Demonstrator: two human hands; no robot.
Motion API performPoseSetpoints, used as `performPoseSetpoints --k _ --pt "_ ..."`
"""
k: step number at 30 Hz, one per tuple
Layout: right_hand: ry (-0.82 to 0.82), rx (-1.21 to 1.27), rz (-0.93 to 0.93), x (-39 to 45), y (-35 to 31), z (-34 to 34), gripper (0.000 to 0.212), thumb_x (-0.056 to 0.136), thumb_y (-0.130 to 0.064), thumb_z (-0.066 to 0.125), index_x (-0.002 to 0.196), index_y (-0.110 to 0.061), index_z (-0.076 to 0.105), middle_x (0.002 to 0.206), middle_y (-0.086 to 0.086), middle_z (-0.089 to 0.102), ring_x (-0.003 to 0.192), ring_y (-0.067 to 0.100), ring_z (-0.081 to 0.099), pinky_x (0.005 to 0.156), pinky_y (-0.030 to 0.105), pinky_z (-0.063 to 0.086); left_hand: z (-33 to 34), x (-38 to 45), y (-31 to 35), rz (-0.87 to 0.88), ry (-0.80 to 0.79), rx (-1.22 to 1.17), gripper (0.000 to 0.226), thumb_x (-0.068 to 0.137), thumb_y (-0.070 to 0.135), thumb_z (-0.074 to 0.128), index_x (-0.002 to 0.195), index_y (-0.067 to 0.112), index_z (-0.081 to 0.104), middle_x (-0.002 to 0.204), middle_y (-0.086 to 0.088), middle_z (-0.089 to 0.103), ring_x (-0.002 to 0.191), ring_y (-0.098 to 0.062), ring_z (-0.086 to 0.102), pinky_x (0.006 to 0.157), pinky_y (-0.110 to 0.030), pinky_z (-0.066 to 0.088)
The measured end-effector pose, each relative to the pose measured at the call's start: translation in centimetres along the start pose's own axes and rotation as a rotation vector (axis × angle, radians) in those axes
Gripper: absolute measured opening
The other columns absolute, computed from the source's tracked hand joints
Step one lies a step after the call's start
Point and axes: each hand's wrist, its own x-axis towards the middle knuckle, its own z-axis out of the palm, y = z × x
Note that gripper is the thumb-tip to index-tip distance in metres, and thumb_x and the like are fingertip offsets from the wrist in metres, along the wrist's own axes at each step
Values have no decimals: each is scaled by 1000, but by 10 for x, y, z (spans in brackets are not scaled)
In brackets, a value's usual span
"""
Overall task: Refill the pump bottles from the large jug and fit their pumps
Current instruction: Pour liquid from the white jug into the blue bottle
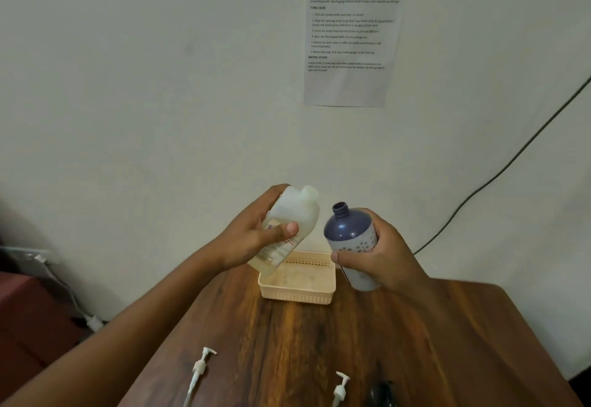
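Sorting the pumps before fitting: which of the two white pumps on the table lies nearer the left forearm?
The white pump with the long dip tube, lying beside the left forearm; the shorter pump sits further right, next to a dark object.

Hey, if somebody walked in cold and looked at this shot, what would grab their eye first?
Probably the two containers held up in mid-air above the wooden table: the left hand tilts a translucent jug toward the open-necked blue bottle gripped by the right hand. After that, the pale basket at the table's far edge below them, and two white pumps lying loose at the near edge.
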Motion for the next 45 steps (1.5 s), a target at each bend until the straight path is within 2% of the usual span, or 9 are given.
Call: performPoseSetpoints --k 3,12,26,32,38,41,45 --pt "-10 -29 -17 0 -3 -5 68 68 -31 92 125 -29 56 110 -8 68 99 13 67 83 37 61 -1 6 9 41 -31 72 68 84 57 65 144 31 44 117 12 62 103 -14 68 76 -24 59" --pt "10 -66 -31 -1 -10 -11 67 70 -32 91 126 -32 54 110 -12 66 99 11 64 81 30 60 -7 14 24 73 -126 159 70 83 58 67 144 31 45 121 7 62 105 -18 67 78 -30 61" --pt "31 -57 -28 -5 -11 -15 68 69 -35 90 126 -32 54 111 -12 65 99 12 64 80 31 60 -8 20 31 104 -131 215 73 82 63 68 145 34 44 120 9 63 104 -17 67 82 -40 64" --pt "45 -57 -25 -6 -10 -15 67 68 -37 90 124 -35 54 107 -15 65 96 10 65 74 24 59 -10 22 40 124 -153 256 69 83 59 68 142 35 44 120 9 61 104 -16 66 81 -37 63" --pt "73 -51 -13 -8 -10 -12 67 58 -52 83 117 -43 52 105 -20 64 94 5 64 69 18 56 -16 29 50 138 -196 335 70 85 51 69 146 30 42 124 5 59 105 -16 64 80 -28 62" --pt "89 -41 -6 -9 -7 -10 71 58 -52 83 120 -41 51 106 -19 64 95 8 64 72 22 58 -19 33 56 150 -223 363 67 86 45 70 146 29 43 123 5 59 105 -15 63 79 -26 60" --pt "103 -18 -7 -10 -6 -8 76 56 -54 83 123 -34 54 108 -12 66 96 12 66 78 34 62 -23 39 64 167 -261 406 64 87 44 70 143 29 45 119 5 61 102 -14 62 77 -24 58"
